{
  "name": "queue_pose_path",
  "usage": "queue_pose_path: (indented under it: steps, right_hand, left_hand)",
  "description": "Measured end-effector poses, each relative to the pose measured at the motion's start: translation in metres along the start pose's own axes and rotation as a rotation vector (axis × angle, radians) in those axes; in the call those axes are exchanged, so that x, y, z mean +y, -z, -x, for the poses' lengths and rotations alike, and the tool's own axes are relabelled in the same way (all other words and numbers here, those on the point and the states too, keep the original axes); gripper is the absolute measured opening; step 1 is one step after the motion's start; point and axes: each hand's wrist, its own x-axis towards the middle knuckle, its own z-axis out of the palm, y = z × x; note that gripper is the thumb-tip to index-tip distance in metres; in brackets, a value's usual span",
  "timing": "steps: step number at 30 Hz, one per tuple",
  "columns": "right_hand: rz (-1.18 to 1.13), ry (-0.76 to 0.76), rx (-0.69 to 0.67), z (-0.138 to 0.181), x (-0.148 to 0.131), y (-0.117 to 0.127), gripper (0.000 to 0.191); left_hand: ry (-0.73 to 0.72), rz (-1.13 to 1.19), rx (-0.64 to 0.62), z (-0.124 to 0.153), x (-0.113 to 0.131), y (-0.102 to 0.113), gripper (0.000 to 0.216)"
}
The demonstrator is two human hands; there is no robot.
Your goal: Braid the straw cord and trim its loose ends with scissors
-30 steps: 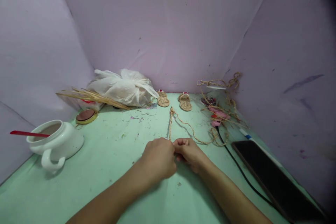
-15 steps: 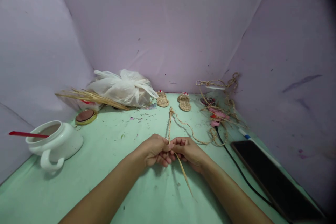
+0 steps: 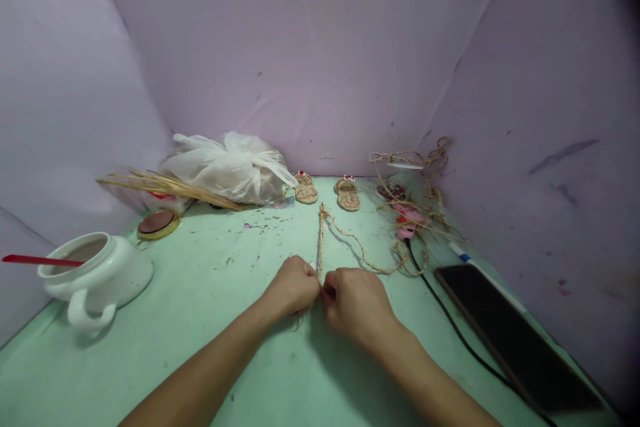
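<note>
A braided straw cord [image 3: 321,243] runs down the middle of the green table toward me, its far end at a small knot. My left hand [image 3: 295,285] is closed round the near end of this cord. Close beside it, my right hand [image 3: 356,297] is curled with thumb and fingers pressed together at the same end. Whatever strand sits in the right fingers is hidden behind the knuckles. From the knot a thinner twisted cord [image 3: 357,247] trails off to the right. Two small woven slippers [image 3: 306,190] with red and white trim stand beyond the knot.
On the left are a white pot [image 3: 107,280] with a red stick, a round tin [image 3: 157,223], dry straw strands [image 3: 170,185] and a tied white plastic bag [image 3: 230,170]. A dark phone [image 3: 515,340], a black cable [image 3: 450,330] and a pink object [image 3: 410,217] among cords lie right.
My right hand has turned over, its back now facing up. The loose strand that hung below the hands no longer shows. My left hand has curled tighter at the cord.
</note>
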Motion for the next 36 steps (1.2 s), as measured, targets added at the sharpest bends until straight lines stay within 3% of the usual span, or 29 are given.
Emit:
queue_pose_path:
  steps: [3,7,10,13,17,20,23,27,30,33,36]
  right_hand:
    - [0.214,0.064,-0.030,0.006,-0.011,0.003,0.019]
    - [0.224,0.168,-0.045,0.007,-0.011,-0.001,0.019]
    - [-0.044,0.153,-0.102,0.000,0.001,0.001,0.013]
    - [-0.592,-0.120,-0.101,-0.012,0.017,0.005,0.017]
    - [-0.746,-0.222,-0.161,-0.022,0.023,-0.001,0.022]
    - [-0.804,-0.264,-0.229,-0.022,0.018,-0.014,0.013]
    - [-0.824,-0.288,-0.209,-0.021,0.017,-0.023,0.007]
    - [-0.873,-0.302,-0.189,-0.022,0.020,-0.025,0.007]
    - [-0.931,-0.326,-0.196,-0.022,0.022,-0.024,0.007]
    - [-0.993,-0.359,-0.229,-0.021,0.020,-0.025,0.005]
    - [-1.057,-0.381,-0.255,-0.020,0.017,-0.026,0.002]
  left_hand:
    - [-0.006,-0.005,-0.058,0.005,0.004,0.005,0.023]
    - [-0.063,0.003,-0.107,0.006,0.004,0.012,0.022]
    - [-0.128,0.003,-0.131,0.004,0.000,0.018,0.020]
    - [-0.191,0.004,-0.160,0.003,-0.002,0.023,0.021]
    - [-0.248,-0.010,-0.175,0.005,0.000,0.025,0.023]
    - [-0.256,-0.051,-0.164,0.007,0.001,0.024,0.022]
    - [-0.246,-0.117,-0.149,0.008,0.002,0.024,0.023]
    - [-0.235,-0.229,-0.055,0.012,0.006,0.029,0.021]
    - [-0.242,-0.346,0.121,0.025,0.013,0.027,0.014]
    - [-0.257,-0.492,0.287,0.044,0.022,0.013,0.012]
    - [-0.283,-0.623,0.304,0.060,0.027,-0.008,0.017]
